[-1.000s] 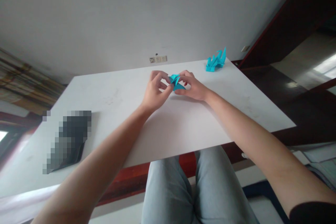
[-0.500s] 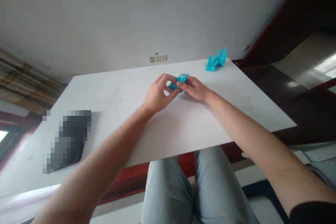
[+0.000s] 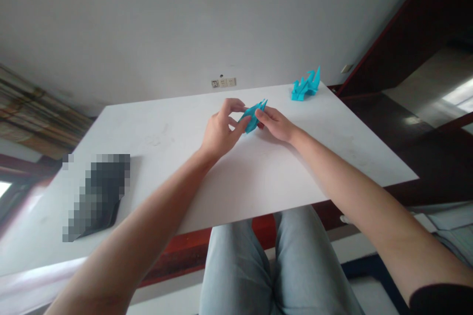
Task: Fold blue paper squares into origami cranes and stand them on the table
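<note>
A piece of folded turquoise origami paper (image 3: 252, 117) sits between my hands, above the middle of the white table (image 3: 177, 157), long and pointed toward the upper right. My left hand (image 3: 221, 128) pinches its lower left side with thumb and fingertips. My right hand (image 3: 276, 124) presses its fingertips against the right side of the paper. Farther back near the table's far edge stands a second turquoise origami figure (image 3: 305, 86) with spiky points, touched by neither hand.
A pixelated dark object (image 3: 98, 197) lies on the table's left part. A wall socket strip (image 3: 223, 82) sits just behind the far edge. My jeans-covered knees (image 3: 240, 266) are below the near edge. Dark wooden furniture (image 3: 399, 24) stands at the right.
The folded paper has turned and now lies longer, with its points toward the upper right. My right hand has moved slightly right, and the fingers of my left hand have shifted along the paper.
</note>
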